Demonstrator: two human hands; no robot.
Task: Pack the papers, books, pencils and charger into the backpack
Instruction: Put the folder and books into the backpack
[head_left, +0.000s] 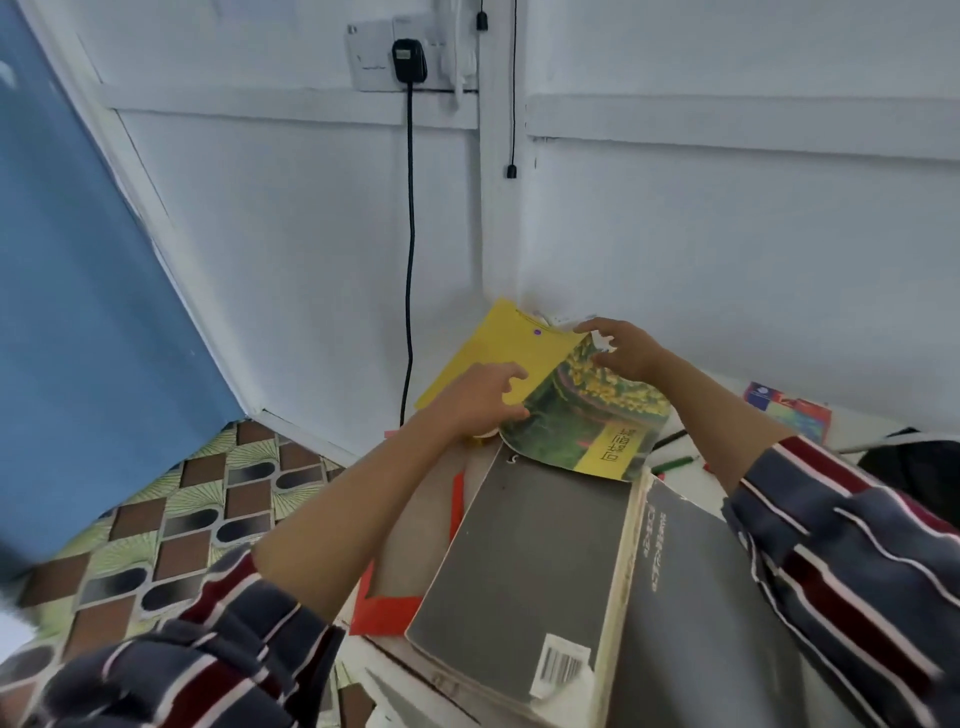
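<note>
The green book (587, 415) lies across the far end of the thick grey book (530, 561), with a yellow sheet (498, 348) just beyond it. The left hand (483, 400) pinches the green book's left edge, and the right hand (626, 353) curls round its far corner. Pencils (675, 462) lie on the worktop (685, 486), right of the grey book.

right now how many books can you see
3: flowery book in the left hand and right hand, grey book nearest, colourful book far right. The grey may be two; others may be hidden.
</note>
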